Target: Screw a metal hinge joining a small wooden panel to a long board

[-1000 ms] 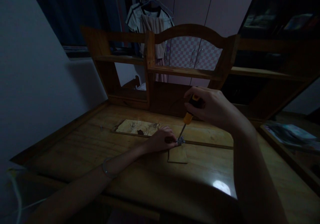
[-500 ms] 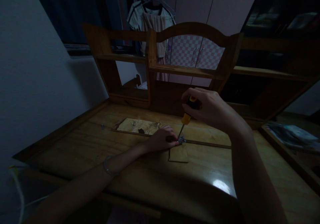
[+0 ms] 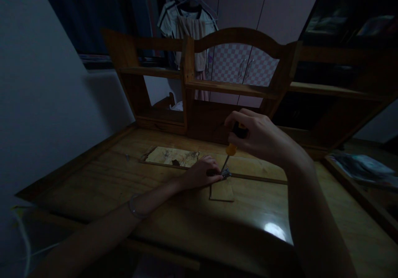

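Observation:
My right hand (image 3: 259, 135) grips the orange-and-black handle of a screwdriver (image 3: 230, 149), held nearly upright with its tip down on a small metal fitting (image 3: 226, 172). My left hand (image 3: 200, 172) lies flat on the wooden desk (image 3: 155, 195), fingertips pinching that fitting beside the screwdriver tip. A small square wooden piece (image 3: 221, 190) lies just in front of the fitting. The room is dim, so the fitting's details are hard to make out.
A wooden hutch with shelves (image 3: 230, 88) rises at the desk's back edge. A pale rectangular patch (image 3: 172, 156) marks the desk left of my hands. Clothes on a hanger (image 3: 186, 25) hang behind. A white wall (image 3: 40, 95) borders the left; papers (image 3: 360, 166) lie far right.
My right hand has turned slightly on the screwdriver handle and shifted a little up and left. The left hand and the fitting stay in place.

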{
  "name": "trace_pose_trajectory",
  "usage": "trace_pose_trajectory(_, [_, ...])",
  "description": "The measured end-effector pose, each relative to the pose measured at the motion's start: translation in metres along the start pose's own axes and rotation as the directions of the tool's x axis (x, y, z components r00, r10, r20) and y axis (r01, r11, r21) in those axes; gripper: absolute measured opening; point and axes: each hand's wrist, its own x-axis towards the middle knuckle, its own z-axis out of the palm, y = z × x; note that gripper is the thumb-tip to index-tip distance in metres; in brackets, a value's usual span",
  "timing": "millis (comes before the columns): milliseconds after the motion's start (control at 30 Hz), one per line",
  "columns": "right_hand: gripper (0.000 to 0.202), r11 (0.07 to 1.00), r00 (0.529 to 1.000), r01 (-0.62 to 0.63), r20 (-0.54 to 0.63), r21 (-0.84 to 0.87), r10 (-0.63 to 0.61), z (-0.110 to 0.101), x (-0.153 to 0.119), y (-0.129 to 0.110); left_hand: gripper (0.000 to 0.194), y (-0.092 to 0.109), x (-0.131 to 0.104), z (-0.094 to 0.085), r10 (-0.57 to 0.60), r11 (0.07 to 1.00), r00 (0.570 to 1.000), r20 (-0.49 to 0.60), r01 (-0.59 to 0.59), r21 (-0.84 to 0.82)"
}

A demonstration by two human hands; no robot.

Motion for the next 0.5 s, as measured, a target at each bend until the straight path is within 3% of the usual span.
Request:
trace_pose_trajectory(333, [0.018, 1.000, 0.999, 0.026, -0.040, 0.002, -0.026, -0.011, -0.003, 0.006, 0.018, -0.002, 0.002, 0.001, -0.005, 0.995, 0.999, 0.031, 0.008, -0.103])
trace_pose_trajectory(500, [0.015, 1.000, 0.999, 0.009, -0.033, -0.013, -0.009, -0.010, -0.002, 0.011, 0.019, 0.001, 0.002, -0.004, -0.089, 0.990, 0.996, 0.030, 0.092, -0.104])
